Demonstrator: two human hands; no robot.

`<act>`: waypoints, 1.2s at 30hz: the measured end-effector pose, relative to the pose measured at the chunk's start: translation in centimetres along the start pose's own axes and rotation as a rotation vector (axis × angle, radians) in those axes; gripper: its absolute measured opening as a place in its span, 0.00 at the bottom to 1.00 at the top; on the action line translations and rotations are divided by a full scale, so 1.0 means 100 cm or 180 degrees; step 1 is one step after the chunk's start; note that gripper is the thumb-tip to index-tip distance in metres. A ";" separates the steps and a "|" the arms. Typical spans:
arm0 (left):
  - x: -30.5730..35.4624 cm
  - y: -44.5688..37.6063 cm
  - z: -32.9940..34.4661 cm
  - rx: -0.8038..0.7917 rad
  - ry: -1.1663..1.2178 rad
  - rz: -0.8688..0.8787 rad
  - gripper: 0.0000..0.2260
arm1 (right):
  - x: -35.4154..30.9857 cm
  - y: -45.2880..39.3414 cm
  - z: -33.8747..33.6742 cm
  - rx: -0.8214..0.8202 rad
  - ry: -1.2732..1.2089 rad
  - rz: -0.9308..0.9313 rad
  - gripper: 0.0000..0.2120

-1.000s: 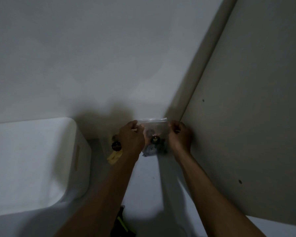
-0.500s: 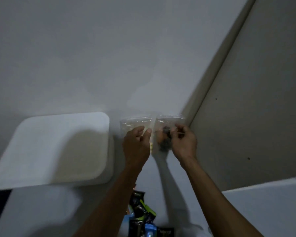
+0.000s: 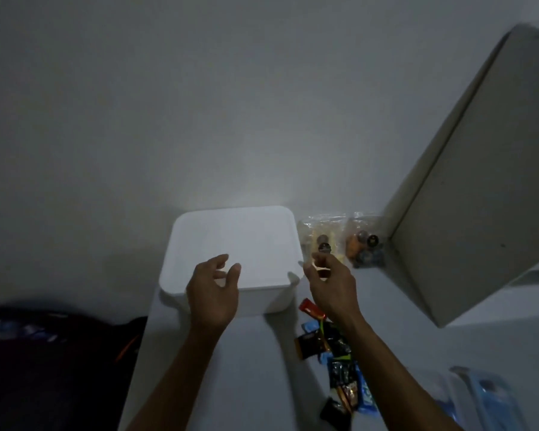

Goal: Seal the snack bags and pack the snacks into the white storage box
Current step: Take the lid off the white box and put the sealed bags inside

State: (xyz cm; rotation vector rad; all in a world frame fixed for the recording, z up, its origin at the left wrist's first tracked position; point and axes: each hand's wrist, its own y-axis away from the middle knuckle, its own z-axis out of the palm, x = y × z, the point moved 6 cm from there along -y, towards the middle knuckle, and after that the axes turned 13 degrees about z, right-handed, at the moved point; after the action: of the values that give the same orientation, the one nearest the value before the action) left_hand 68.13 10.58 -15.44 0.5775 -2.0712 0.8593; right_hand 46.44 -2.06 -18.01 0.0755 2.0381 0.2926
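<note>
Hovering my left hand [image 3: 213, 295] over the near rim of the white storage box [image 3: 234, 244], fingers loose and holding nothing; my right hand [image 3: 332, 284] is just past the box's right edge, fingers curled, can't tell if it pinches anything. Two clear snack bags [image 3: 322, 236] [image 3: 364, 241] stand beyond the right hand against the wall, the farther one tight to a cardboard panel [image 3: 467, 197]. Loose wrapped snacks [image 3: 333, 346] lie under my right wrist, bare tabletop [image 3: 249, 368] between my forearms.
</note>
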 end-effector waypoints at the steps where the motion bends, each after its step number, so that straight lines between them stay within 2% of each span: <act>1: -0.013 -0.001 -0.013 0.0078 -0.0125 0.0029 0.13 | 0.001 0.004 0.007 0.0012 0.0011 0.0024 0.19; 4: -0.047 -0.007 -0.036 0.0214 -0.0746 0.0100 0.16 | 0.001 0.005 0.025 -0.0002 0.0058 0.0037 0.21; 7: -0.077 -0.019 -0.045 0.0145 -0.1101 -0.0252 0.23 | -0.005 -0.003 0.043 -0.0042 0.0060 0.0012 0.25; 11: -0.109 -0.039 -0.039 -0.0141 -0.1253 -0.0523 0.31 | -0.006 -0.029 0.064 0.0106 0.0523 -0.0014 0.30; 13: -0.121 -0.048 -0.033 -0.0362 -0.1162 -0.0593 0.34 | -0.002 -0.039 0.071 0.0066 0.0499 0.0030 0.30; 16: -0.135 -0.055 -0.023 -0.0483 -0.0880 -0.0810 0.32 | 0.004 -0.047 0.082 -0.0089 0.0285 -0.0020 0.29; 21: -0.133 -0.055 -0.024 -0.0138 -0.0801 -0.0714 0.29 | 0.009 -0.048 0.087 -0.0010 0.0088 0.0071 0.27; 31: -0.118 -0.050 -0.044 -0.0003 -0.0716 -0.0775 0.31 | -0.009 -0.031 0.074 0.0040 -0.0069 -0.0013 0.27; 36: -0.098 -0.044 -0.066 0.0069 -0.0568 -0.0576 0.31 | -0.019 -0.005 0.067 0.0124 -0.0207 -0.0068 0.28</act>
State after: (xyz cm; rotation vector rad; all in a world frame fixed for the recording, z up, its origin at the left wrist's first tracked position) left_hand 79.96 13.55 -18.79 0.8663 -2.1310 0.7484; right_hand 53.26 -1.68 -19.40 0.0864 1.9790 0.2341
